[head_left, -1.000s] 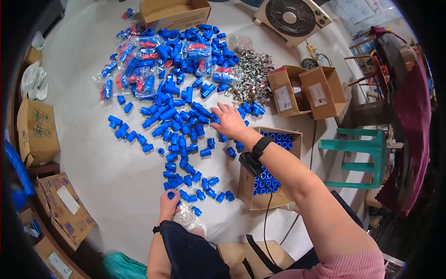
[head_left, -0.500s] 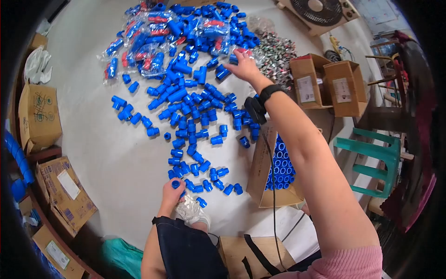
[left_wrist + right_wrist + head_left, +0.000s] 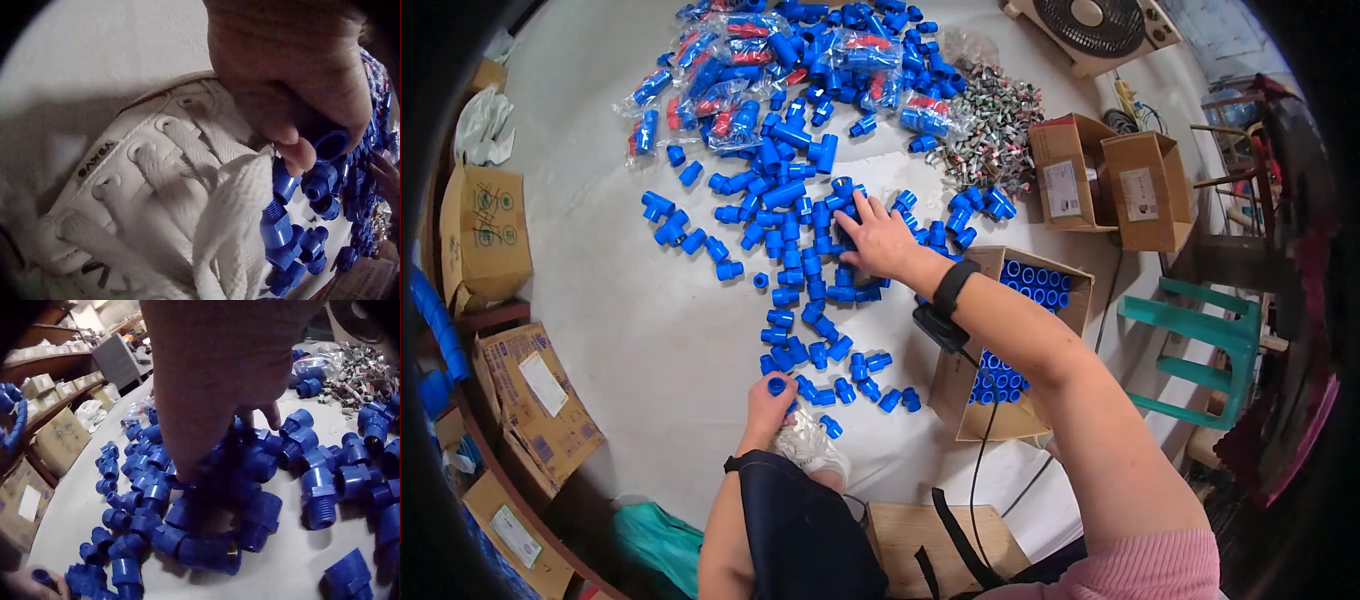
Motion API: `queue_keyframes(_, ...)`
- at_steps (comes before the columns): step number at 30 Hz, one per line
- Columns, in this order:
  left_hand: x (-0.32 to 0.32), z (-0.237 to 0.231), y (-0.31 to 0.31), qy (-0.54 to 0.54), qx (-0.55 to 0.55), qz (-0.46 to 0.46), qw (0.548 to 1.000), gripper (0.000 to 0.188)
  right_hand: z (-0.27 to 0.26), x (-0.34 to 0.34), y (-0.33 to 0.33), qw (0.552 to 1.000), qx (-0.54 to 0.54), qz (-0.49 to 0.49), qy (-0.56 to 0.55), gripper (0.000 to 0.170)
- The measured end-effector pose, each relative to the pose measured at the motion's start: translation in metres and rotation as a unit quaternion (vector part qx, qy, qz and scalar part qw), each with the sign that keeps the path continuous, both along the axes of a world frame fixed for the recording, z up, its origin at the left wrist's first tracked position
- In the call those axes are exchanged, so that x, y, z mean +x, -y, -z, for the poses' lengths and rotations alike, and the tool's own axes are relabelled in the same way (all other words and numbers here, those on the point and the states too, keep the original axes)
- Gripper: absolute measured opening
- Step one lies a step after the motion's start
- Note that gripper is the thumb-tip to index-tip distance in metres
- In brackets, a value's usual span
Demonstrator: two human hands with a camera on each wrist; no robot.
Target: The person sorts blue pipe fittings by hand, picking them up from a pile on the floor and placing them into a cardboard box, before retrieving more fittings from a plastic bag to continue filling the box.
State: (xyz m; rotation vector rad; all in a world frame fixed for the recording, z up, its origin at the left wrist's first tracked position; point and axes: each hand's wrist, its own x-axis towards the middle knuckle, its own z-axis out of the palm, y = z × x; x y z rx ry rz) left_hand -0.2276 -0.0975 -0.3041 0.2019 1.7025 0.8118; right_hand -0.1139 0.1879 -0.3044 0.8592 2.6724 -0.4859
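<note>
My left hand point(image 3: 766, 412) is low in the head view, above a white laced shoe point(image 3: 805, 440). It grips a blue plastic pipe fitting point(image 3: 776, 386), whose round open end point(image 3: 331, 146) shows between thumb and fingers in the left wrist view. Over the loose heap of blue pipe fittings point(image 3: 785, 195) on the floor, my right hand point(image 3: 882, 240) reaches with fingers spread and fingertips down among the pieces. Threaded fittings point(image 3: 320, 499) lie around it in the right wrist view, where the hand itself hides its fingertips.
A cardboard box point(image 3: 960, 400) of upright blue fittings stands beneath my right forearm. Bagged blue and red parts point(image 3: 745, 50) lie at the back, near a pile of small metallic pieces point(image 3: 990, 125). Two small boxes point(image 3: 1140, 190), a green stool point(image 3: 1190, 345) and a fan point(image 3: 1090, 30) stand right.
My right hand came forward to the bagged parts, then drew back toward me among the fittings. Some fittings shifted closer, baring floor behind them. The left hand keeps its fitting.
</note>
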Motion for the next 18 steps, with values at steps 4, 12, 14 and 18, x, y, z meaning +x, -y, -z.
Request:
queue_keyframes(4, 0.000, 0.001, -0.001, 0.005, 0.000, -0.008, 1.000, 0.010, -0.004, 0.003, -0.026, 0.997, 0.006, -0.067, -0.026, 0.041)
queue_keyframes(12, -0.001, -0.004, -0.004, 0.031, -0.010, -0.011, 0.999, 0.012, -0.040, -0.065, -0.164, 0.955, 0.227, 0.128, -0.139, 0.058)
queue_keyframes(14, -0.003, -0.002, -0.003, 0.047, -0.002, 0.005, 0.999, 0.011, -0.043, -0.080, -0.178, 0.943, 0.257, 0.140, -0.160, 0.063)
queue_keyframes(18, -0.001, 0.006, -0.003, 0.042, -0.006, -0.010, 0.999, 0.011, -0.044, -0.104, -0.200, 0.966, 0.217, 0.111, -0.092, 0.070)
